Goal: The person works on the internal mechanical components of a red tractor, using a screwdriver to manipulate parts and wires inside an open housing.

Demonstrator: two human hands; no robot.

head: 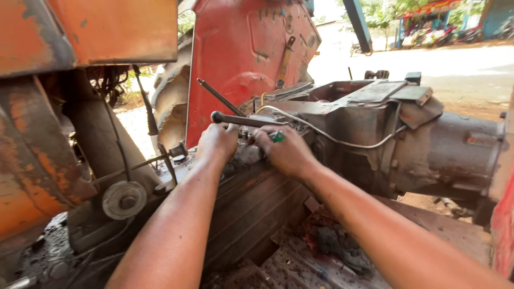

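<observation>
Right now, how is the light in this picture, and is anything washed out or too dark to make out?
Head view: the sunlit ground behind is washed out to near white; both forearms catch warm sun; the left hand and right hand, holding a green-handled tool, sit in softer shade; the greasy lower machinery is dark, its detail hard to read.

green-handled tool | gripped in right hand | atop greasy housing

Single view, head-worn camera. Looks forward and slightly down along both outstretched forearms, close over a greasy, rusted grey metal gearbox housing. Dented red sheet-metal fender just behind. Sunlit dirt yard far beyond, upper right.
</observation>
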